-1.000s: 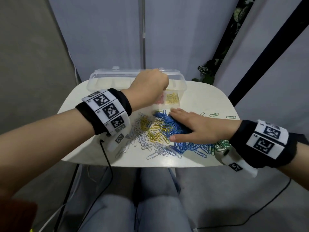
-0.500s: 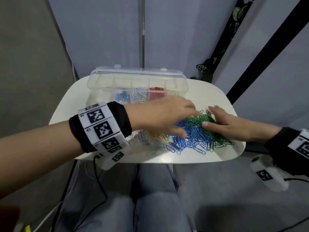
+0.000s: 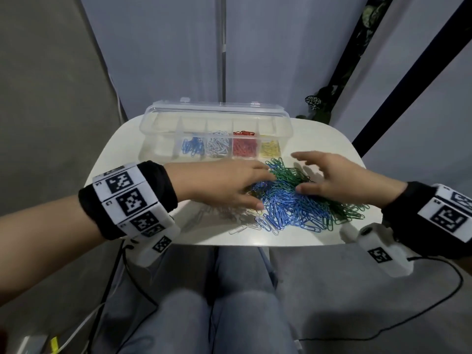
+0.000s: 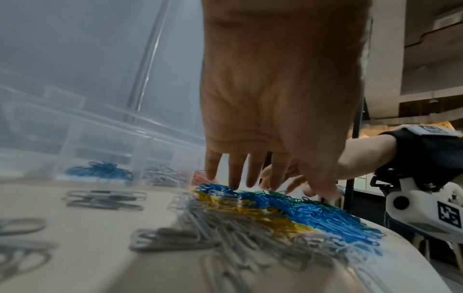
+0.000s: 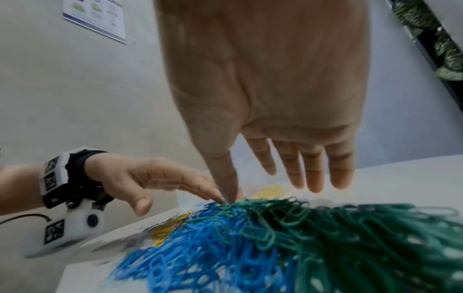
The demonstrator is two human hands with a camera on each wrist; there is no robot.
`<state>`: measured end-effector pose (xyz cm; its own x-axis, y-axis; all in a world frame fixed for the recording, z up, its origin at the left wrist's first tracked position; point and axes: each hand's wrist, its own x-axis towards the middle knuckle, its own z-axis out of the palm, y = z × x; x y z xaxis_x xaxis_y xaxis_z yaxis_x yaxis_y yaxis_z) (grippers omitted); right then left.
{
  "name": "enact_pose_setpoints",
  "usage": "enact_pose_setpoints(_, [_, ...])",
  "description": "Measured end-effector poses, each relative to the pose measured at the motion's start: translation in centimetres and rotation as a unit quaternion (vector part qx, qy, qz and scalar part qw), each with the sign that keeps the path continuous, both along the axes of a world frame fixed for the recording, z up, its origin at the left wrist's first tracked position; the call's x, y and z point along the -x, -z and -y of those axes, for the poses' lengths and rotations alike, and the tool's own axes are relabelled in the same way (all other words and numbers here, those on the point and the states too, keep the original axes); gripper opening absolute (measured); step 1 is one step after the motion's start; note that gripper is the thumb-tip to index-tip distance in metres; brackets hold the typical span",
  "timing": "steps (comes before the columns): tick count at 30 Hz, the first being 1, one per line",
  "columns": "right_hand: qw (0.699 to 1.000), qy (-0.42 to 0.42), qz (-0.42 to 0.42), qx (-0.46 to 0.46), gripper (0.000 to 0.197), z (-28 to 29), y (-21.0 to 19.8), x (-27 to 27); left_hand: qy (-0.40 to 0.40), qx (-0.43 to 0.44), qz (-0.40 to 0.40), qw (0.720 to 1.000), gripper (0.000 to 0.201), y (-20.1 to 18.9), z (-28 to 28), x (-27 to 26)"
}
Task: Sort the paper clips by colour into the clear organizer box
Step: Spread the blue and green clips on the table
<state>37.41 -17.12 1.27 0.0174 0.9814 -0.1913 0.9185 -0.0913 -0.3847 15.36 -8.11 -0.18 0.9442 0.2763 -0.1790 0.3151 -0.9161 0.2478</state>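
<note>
A heap of loose paper clips (image 3: 293, 205) lies on the small white table (image 3: 143, 226): blue in the middle, green at the right, silver and yellow at the left. Behind it stands the clear organizer box (image 3: 217, 131), lid up, with blue, silver, red and yellow clips in separate compartments. My left hand (image 3: 229, 185) lies flat on the heap's left side, fingers straight (image 4: 253, 172). My right hand (image 3: 329, 177) hovers over the green clips (image 5: 350, 234), fingers spread, its thumb touching the heap. Neither hand holds a clip.
The table's front edge (image 3: 255, 245) runs just in front of the heap, with my knees below it. Cables hang off both wrist cameras. A dark pole and a plant (image 3: 321, 103) stand at the back right, grey curtains behind the box.
My left hand came back from the box and now lies on the heap. My right hand slid right off the blue clips, then lifted over the green ones.
</note>
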Motion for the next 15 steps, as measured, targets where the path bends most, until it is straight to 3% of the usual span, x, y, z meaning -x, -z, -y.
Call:
enact_pose_setpoints(6, [0.999, 0.043, 0.002, -0.015, 0.065, -1.5, 0.4, 0.1, -0.112, 0.002, 0.138, 0.984, 0.043, -0.8, -0.6, -0.3])
enact_pose_setpoints(9, [1.0, 0.016, 0.023, -0.014, 0.059, -2.3, 0.2, 1.3, -0.159, 0.031, 0.15, 0.975, 0.035, -1.3, -0.9, 0.3])
enact_pose_setpoints(15, [0.998, 0.025, 0.028, -0.051, 0.021, -3.2, 0.2, 2.4, -0.24, 0.06, 0.133, 0.96, 0.026, -0.8, -1.5, 3.7])
